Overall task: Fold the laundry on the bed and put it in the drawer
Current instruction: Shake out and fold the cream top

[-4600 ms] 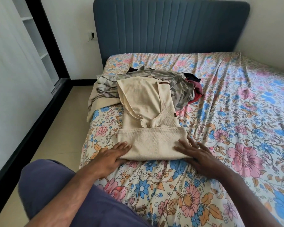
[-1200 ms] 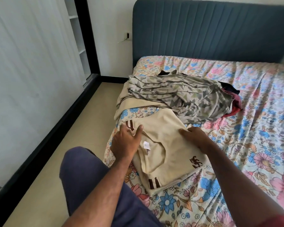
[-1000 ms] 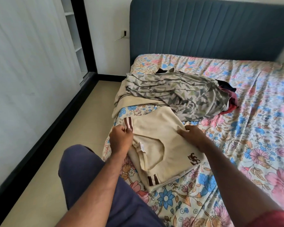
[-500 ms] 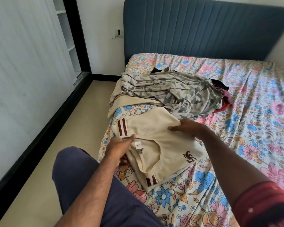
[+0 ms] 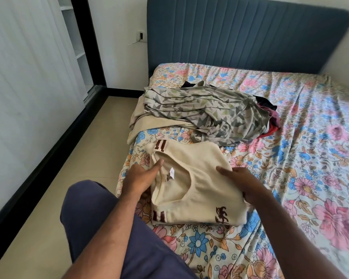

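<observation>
A folded cream shirt (image 5: 191, 184) lies near the left edge of the bed (image 5: 310, 158). It looks light, soft and floppy, likely to unfold unless lifted from underneath at both sides. The left hand (image 5: 141, 176) rests on its left edge, fingers fairly straight; the right hand (image 5: 240, 178) presses flat on its right side. Unfolded laundry (image 5: 204, 111) is heaped beyond, toward the headboard (image 5: 240, 33)
</observation>
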